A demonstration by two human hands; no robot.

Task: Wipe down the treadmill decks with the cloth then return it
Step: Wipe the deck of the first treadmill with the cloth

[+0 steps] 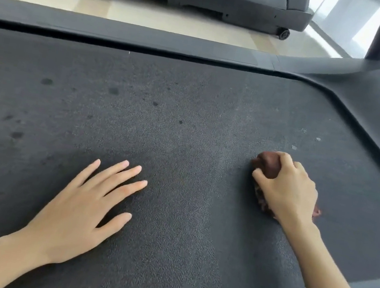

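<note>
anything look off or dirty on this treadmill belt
The textured black treadmill belt carries dark blotches left of centre and pale specks beyond the crumpled reddish-brown cloth gripped by the right hand; they look unwiped.

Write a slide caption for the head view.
The right hand grips a crumpled brown cloth on the treadmill belt while the left hand rests flat.

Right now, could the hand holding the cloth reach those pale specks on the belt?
Probably yes: the right hand grips the cloth on the belt, and the pale specks lie just beyond it, nothing between.
</note>
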